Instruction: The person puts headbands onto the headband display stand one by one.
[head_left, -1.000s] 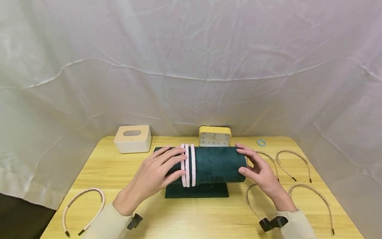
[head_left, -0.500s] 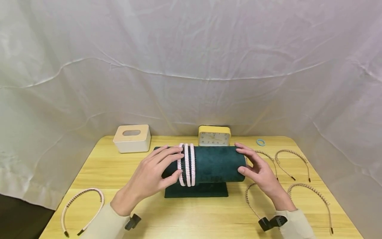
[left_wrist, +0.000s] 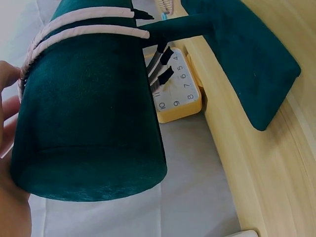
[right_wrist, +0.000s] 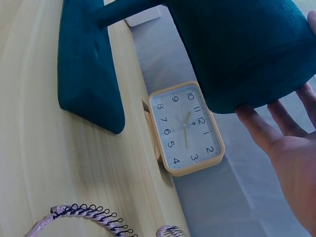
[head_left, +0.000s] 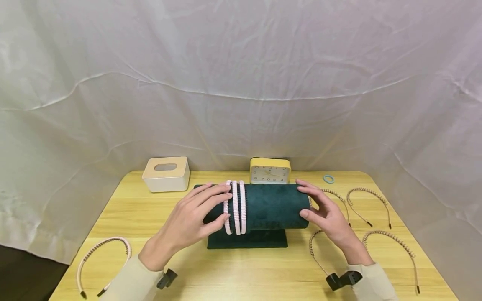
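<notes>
A dark green velvet headband stand (head_left: 276, 207), a padded roll on a flat base (head_left: 248, 240), stands mid-table. Several pale pink headbands circle its left half. My left hand (head_left: 193, 211) holds the leftmost headband (head_left: 228, 228), fingers over the top and thumb at the front. To its right sit a middle headband (head_left: 236, 209) and a right headband (head_left: 242, 209), close together. Around the roll's right end my right hand (head_left: 331, 219) curves its fingers and thumb, steadying it. Black headband tips (left_wrist: 166, 75) show behind the roll in the left wrist view.
A pink headband (head_left: 126, 246) lies at front left. Several beige coiled headbands, one of them a far-right headband (head_left: 391, 236), lie on the right. Behind stand a tissue box (head_left: 167, 179), a yellow clock (head_left: 270, 172) and a blue ring (head_left: 328, 179).
My left hand has shifted slightly left, and the leftmost headband moved with it, widening its gap from the middle one. The right hand stays on the roll's end.
</notes>
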Action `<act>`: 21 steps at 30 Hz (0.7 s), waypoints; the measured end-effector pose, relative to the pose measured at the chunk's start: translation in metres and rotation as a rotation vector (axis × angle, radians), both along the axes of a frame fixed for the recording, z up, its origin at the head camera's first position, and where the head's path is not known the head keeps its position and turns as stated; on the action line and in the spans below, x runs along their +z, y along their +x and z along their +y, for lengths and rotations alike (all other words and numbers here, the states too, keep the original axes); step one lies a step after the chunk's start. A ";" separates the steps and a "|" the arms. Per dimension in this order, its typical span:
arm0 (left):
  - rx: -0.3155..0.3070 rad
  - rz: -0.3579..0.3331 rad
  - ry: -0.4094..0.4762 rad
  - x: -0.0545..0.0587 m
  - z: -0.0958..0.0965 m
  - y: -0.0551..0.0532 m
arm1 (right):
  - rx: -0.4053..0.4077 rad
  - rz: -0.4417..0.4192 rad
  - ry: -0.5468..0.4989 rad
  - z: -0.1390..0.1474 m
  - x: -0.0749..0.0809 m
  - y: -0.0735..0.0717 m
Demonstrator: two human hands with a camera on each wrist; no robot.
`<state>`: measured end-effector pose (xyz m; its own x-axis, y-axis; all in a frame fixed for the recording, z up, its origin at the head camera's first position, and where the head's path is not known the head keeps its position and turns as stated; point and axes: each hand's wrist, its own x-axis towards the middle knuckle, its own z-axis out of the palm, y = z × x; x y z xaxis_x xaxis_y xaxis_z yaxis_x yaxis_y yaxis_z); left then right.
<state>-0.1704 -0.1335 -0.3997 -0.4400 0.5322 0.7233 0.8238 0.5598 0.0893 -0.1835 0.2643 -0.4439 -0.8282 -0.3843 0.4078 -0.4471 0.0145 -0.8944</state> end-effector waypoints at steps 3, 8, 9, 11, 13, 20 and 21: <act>-0.017 -0.003 0.016 -0.001 -0.001 -0.001 | 0.002 -0.003 0.000 0.000 0.000 0.000; -0.042 -0.008 0.054 -0.002 -0.005 -0.001 | 0.005 0.007 -0.001 0.001 -0.002 -0.002; -0.046 -0.007 0.061 -0.002 -0.005 -0.001 | 0.007 0.010 -0.003 0.001 -0.002 -0.002; -0.054 -0.008 0.073 -0.003 -0.007 -0.001 | 0.011 0.017 -0.004 0.002 -0.003 -0.003; -0.055 -0.012 0.080 -0.002 -0.009 0.000 | 0.011 0.021 -0.007 0.002 -0.004 -0.003; -0.071 -0.005 0.097 0.002 -0.028 0.004 | 0.003 0.007 0.010 0.002 0.001 -0.002; -0.078 0.001 0.104 0.003 -0.032 0.004 | 0.001 0.008 0.015 0.002 0.002 -0.002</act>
<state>-0.1662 -0.1653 -0.3968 -0.3996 0.4866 0.7769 0.8647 0.4815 0.1432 -0.1850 0.2660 -0.4416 -0.8245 -0.3914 0.4087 -0.4543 0.0272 -0.8904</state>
